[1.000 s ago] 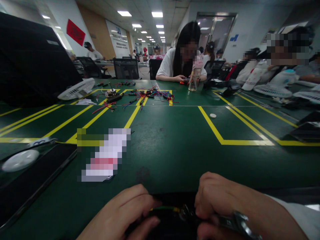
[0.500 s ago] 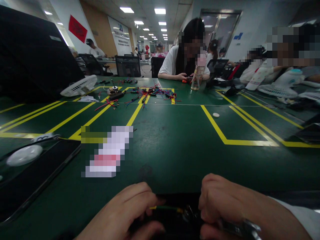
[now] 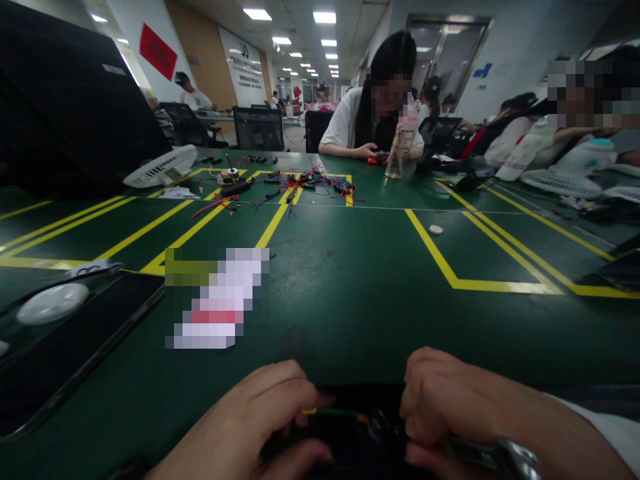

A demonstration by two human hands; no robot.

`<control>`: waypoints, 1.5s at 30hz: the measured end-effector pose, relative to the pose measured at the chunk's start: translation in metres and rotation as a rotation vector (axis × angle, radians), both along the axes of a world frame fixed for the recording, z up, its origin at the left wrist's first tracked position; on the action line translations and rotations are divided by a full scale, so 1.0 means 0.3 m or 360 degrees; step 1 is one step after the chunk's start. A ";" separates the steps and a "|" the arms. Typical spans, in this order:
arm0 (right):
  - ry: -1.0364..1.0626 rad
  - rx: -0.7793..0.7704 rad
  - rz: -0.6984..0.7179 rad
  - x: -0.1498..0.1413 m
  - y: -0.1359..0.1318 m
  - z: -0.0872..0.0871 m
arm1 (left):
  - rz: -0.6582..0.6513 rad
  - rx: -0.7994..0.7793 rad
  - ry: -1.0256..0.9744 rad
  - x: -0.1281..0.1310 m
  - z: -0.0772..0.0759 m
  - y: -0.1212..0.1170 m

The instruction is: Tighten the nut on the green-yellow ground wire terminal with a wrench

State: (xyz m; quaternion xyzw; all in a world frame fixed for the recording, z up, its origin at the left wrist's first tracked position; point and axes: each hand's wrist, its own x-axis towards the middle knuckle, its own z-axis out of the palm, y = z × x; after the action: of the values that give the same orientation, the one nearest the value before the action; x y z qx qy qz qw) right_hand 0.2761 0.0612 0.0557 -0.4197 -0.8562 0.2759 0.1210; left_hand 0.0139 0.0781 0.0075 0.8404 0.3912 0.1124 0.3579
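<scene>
At the table's near edge, my left hand (image 3: 260, 413) curls its fingers round the yellow end of a thin green wire (image 3: 335, 414). That wire runs right to a second yellow bit beside my right hand (image 3: 445, 400). My right hand is closed on a metal tool (image 3: 515, 457) with a shiny end poking out under the palm; its exact kind is unclear. Between the hands the wire meets a dark, glinting part (image 3: 383, 423), too dim to make out. Below them everything is black.
A phone-like dark slab (image 3: 100, 333) and a white disc (image 3: 53, 303) lie left. A blurred-out paper strip (image 3: 230, 293) is ahead. Farther off are tangled wires (image 3: 305, 183), a white fan (image 3: 163, 167), a bottle (image 3: 399, 153) and a seated person (image 3: 345, 127). A dark box (image 3: 65, 100) stands left.
The view has shifted slightly, so the table things sit a little farther right. Both hands keep nearly the same pose on the wire and the tool.
</scene>
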 end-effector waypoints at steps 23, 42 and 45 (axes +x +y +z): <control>0.0142 -0.0005 -0.0084 0.002 -0.001 -0.006 | 0.0042 -0.0073 -0.0054 0.008 0.022 -0.004; 0.0131 -0.0029 -0.0118 0.005 0.003 0.011 | 0.0056 -0.0047 -0.0149 0.006 0.025 -0.004; 0.0157 0.0015 -0.0003 0.005 0.021 0.013 | 0.0043 -0.0025 -0.0164 0.000 0.019 -0.004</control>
State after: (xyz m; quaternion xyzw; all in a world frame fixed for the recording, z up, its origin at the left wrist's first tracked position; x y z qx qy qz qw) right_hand 0.2777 0.0674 0.0597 -0.4059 -0.8500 0.2923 0.1654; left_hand 0.0138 0.0768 0.0134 0.8252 0.3844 0.1573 0.3827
